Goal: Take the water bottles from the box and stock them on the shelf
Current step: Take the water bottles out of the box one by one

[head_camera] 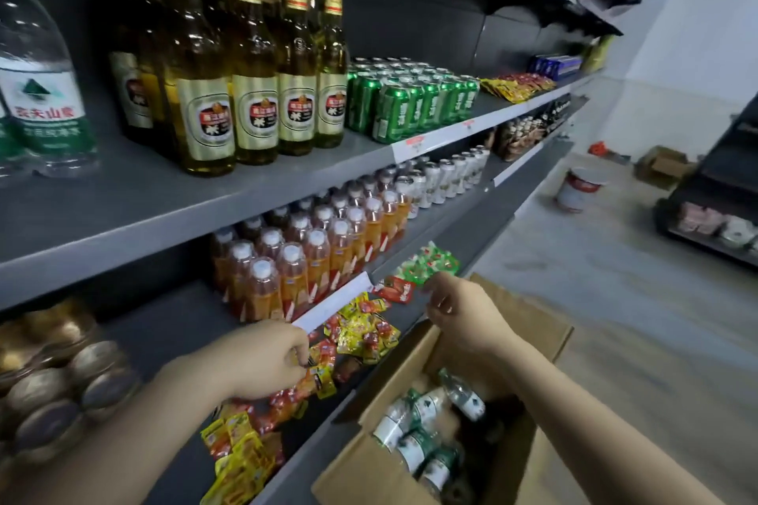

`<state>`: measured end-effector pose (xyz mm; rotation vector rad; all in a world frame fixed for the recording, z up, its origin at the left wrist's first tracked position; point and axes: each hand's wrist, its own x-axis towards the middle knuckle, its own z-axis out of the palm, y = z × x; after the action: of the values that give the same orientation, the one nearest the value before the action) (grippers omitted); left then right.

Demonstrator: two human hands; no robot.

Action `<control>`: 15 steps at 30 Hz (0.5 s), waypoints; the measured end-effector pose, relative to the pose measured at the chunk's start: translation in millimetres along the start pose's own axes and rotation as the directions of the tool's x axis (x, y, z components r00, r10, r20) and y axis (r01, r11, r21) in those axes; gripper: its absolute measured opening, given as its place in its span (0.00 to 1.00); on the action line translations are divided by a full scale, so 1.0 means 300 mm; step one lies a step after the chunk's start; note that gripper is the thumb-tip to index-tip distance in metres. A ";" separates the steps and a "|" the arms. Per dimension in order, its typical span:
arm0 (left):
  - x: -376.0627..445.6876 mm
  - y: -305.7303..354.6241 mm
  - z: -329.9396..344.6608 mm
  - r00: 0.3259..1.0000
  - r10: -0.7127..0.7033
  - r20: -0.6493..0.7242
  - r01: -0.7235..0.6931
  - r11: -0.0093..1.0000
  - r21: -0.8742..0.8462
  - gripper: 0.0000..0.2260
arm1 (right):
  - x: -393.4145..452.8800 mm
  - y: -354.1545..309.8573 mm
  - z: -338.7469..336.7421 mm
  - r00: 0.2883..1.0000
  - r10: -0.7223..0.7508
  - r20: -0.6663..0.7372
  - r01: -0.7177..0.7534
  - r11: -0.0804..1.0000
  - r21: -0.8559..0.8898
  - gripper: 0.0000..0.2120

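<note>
Grey shelving runs down the left of this shop aisle, beer bottles (254, 66) and green cans (410, 102) up top, orange drink bottles (295, 262) on the tier below, and snack packets (361, 332) strewn along the lower shelf (172, 324). Down at the bottom sits the open cardboard box (545, 336), and inside it the water bottles (426, 422) lie in a jumble, white labels and green bands showing, none of them lifted out yet. The left hand (262, 361) is over the lower shelf with its fingers curled down among the packets, seemingly pinching one, though what exactly it holds I can't quite make out. The right hand (459, 316) hovers above the box's far flap, its grip narrow, fingers loosely bent, nothing in it. So it looks like we're at the clearing stage, making room before any stocking begins. Next move, by my reading: shift those packets aside to free a patch of shelf, then drop the right hand into the box and close round a bottle's body. The bottles lie crossed, so picking the topmost one first would avoid a snag.
</note>
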<state>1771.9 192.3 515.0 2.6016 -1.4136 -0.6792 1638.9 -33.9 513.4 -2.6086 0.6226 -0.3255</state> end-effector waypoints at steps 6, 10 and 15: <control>0.154 0.114 0.114 0.990 0.034 0.139 -0.031 0.999 -0.026 0.08 | -0.072 0.239 0.022 0.984 0.175 0.037 -0.174 0.985 -0.021 0.12; 0.240 0.168 0.192 0.973 0.089 0.211 -0.075 0.994 -0.074 0.08 | -0.114 0.367 0.052 0.956 0.278 0.092 -0.276 0.961 -0.031 0.12; 0.337 0.205 0.286 0.956 0.130 0.261 -0.120 0.991 -0.052 0.08 | -0.158 0.491 0.128 0.909 0.393 0.137 -0.385 0.920 -0.080 0.10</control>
<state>1734.8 85.1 422.7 2.4390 -1.6039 -1.0548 1554.9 -116.0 405.4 -2.4494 1.0834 0.0147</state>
